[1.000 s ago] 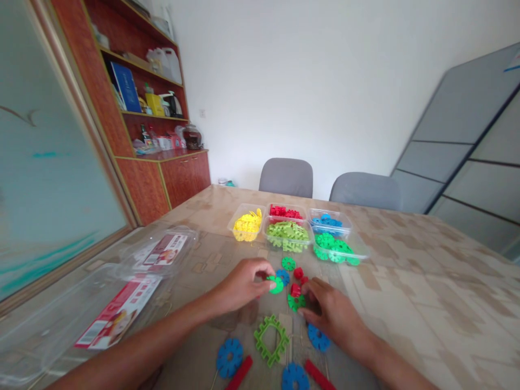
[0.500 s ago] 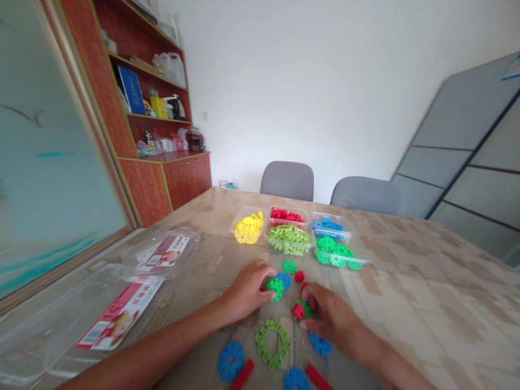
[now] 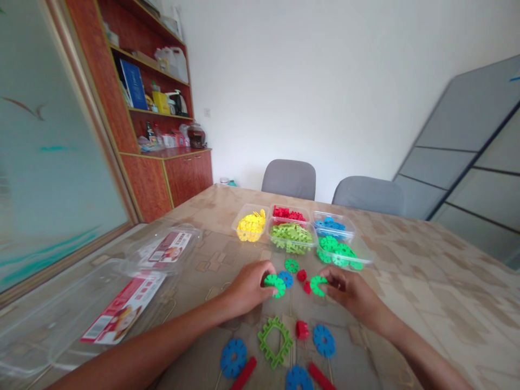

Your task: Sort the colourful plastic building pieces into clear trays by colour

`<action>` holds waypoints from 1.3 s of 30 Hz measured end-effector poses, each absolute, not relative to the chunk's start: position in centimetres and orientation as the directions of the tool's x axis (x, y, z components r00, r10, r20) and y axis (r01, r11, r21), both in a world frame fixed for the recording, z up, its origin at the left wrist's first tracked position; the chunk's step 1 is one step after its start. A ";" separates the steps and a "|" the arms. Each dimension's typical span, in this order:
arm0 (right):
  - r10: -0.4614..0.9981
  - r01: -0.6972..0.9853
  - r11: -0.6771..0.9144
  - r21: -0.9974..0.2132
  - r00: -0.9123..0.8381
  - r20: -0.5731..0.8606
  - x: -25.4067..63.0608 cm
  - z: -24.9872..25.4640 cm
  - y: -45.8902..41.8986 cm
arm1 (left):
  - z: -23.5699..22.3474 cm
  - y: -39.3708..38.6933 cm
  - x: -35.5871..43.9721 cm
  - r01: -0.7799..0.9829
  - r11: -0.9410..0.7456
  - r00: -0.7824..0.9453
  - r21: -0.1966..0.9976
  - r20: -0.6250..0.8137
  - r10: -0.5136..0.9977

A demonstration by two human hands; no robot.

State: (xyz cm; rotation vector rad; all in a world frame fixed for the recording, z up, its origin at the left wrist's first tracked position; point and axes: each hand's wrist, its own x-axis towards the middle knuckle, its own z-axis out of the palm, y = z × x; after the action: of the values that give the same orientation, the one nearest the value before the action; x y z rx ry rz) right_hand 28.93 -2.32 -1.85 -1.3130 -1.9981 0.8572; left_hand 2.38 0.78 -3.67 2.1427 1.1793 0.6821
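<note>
My left hand (image 3: 252, 290) pinches a green notched disc (image 3: 275, 285) above the table. Between the fingers of my right hand (image 3: 350, 290) is another green notched disc (image 3: 317, 285), its edge gripped from the right. Around them lie a loose green disc (image 3: 291, 265), a blue disc (image 3: 286, 279) and small red blocks (image 3: 301, 275). Nearer to me rest a light green toothed diamond frame (image 3: 266, 347), a red block (image 3: 302, 330), several blue discs (image 3: 324, 340) and two red bars (image 3: 246, 370).
Clear tubs hold yellow pieces (image 3: 251, 226), red pieces (image 3: 287, 213), light green pieces (image 3: 291, 237), blue pieces (image 3: 329, 224) and green discs (image 3: 337, 251). Clear plastic lids (image 3: 73, 303) with labels lie at left. Two grey chairs (image 3: 289, 179) stand behind the table.
My right hand has lifted a green disc up and to the right. The red block it was touching now lies alone on the table. My left hand stays almost in place with its green disc.
</note>
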 end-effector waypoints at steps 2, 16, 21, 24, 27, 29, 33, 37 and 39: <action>0.942 0.563 0.320 -0.762 -0.276 0.191 28.9 -1.5 -1.6 | -3.9 1.0 2.3 0.539 -0.412 0.474 0.735 0.140 0.869; 0.961 0.786 0.274 -0.554 -0.236 0.140 23.7 -3.2 4.2 | -3.8 0.8 1.9 0.504 -0.417 0.508 0.757 0.131 0.851; 0.979 0.860 0.199 -0.470 -0.199 0.050 23.8 -2.9 4.2 | -3.8 1.2 1.5 0.478 -0.441 0.559 0.759 0.125 0.820; 0.988 0.884 0.147 -0.444 -0.157 0.015 24.0 -2.6 4.1 | -3.9 1.3 1.4 0.468 -0.453 0.574 0.759 0.128 0.809; 0.993 0.894 0.114 -0.434 -0.120 0.012 23.8 -2.5 3.8 | -4.0 1.3 1.4 0.471 -0.459 0.575 0.753 0.132 0.807; 0.994 0.894 0.104 -0.435 -0.103 0.026 23.6 -2.6 3.6 | -4.1 1.3 1.4 0.475 -0.463 0.577 0.749 0.133 0.806; 0.994 0.884 0.107 -0.455 -0.090 0.060 23.2 -2.8 3.4 | -4.0 1.3 1.5 0.479 -0.461 0.577 0.747 0.128 0.807; 0.987 0.832 0.161 -0.531 -0.129 0.097 23.3 -3.0 3.4 | -4.0 1.2 1.5 0.470 -0.444 0.560 0.763 0.131 0.818; 0.977 0.778 0.211 -0.591 -0.177 0.116 23.5 -3.0 3.5 | -4.0 1.2 1.5 0.457 -0.429 0.544 0.779 0.137 0.828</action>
State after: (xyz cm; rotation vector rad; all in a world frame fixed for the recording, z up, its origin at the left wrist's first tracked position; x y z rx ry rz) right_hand 23.49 3.46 -3.04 -1.6226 -2.0206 0.5601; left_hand 1.53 1.22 -3.97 2.0769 1.0330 0.6761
